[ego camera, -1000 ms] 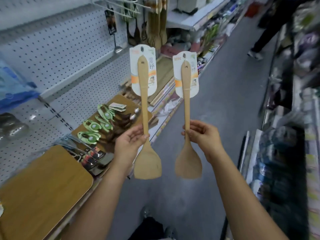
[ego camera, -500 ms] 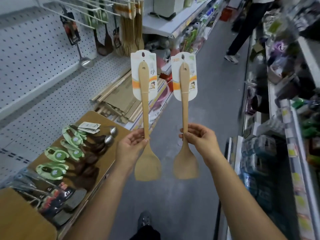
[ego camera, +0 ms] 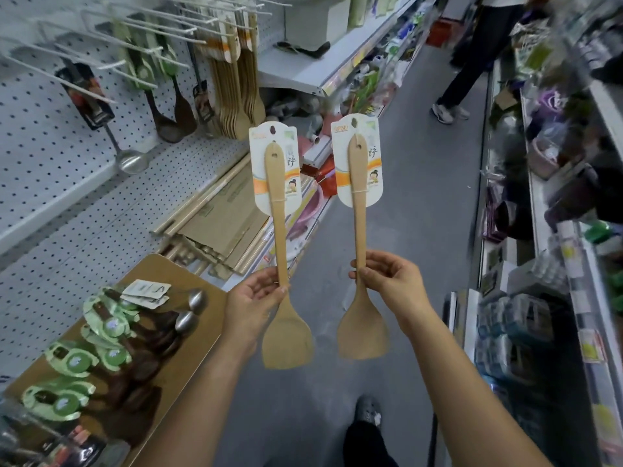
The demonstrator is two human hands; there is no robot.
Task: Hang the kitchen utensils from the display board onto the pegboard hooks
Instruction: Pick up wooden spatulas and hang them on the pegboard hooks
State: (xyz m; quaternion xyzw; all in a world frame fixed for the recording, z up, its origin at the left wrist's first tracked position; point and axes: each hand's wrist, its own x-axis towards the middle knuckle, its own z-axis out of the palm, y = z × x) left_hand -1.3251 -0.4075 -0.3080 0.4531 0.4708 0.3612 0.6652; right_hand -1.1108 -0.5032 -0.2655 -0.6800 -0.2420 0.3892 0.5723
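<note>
Head camera — I hold two carded wooden spatulas upright over the aisle, left hand (ego camera: pixel 251 298) pinching the left spatula (ego camera: pixel 279 237), right hand (ego camera: pixel 387 281) the right spatula (ego camera: pixel 360 230) (pegboard hooks (ego camera: pixel 168 38) up left, well apart) — loose fingertip grips could let one swing and miss its prong.

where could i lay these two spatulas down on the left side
The shelf is bare between the pegboard and the board. The board's far corner and right strip, beside the dark spoons, are free too, nearest the left hand holding a spatula. Crowded: the board's middle and the cardboard stack beyond it.
</note>
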